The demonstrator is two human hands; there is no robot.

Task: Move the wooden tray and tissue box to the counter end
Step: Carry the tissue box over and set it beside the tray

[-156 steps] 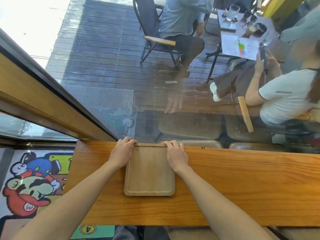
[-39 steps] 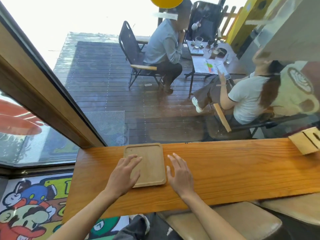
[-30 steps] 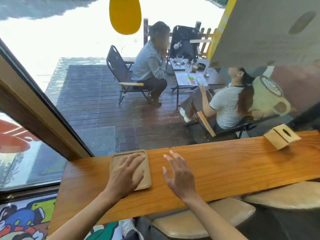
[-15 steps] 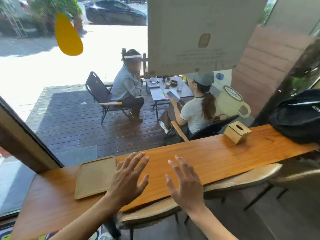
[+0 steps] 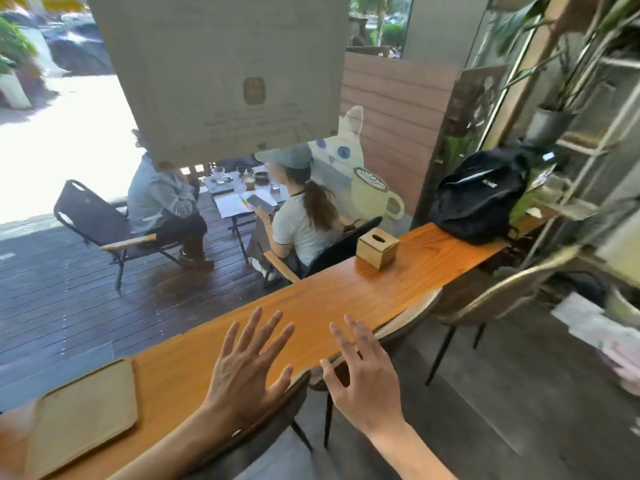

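Wooden tray (image 5: 83,415) pale, flat on counter (image 5: 339,299); square tissue box (image 5: 377,247) far along; both hands spread, empty.

A café is shown: a long wooden table (image 5: 346,299) is set against a window, beyond which people sit at a drinks-laden patio table (image 5: 239,192); a coffee-cup sticker (image 5: 372,197) is stuck on the glass.
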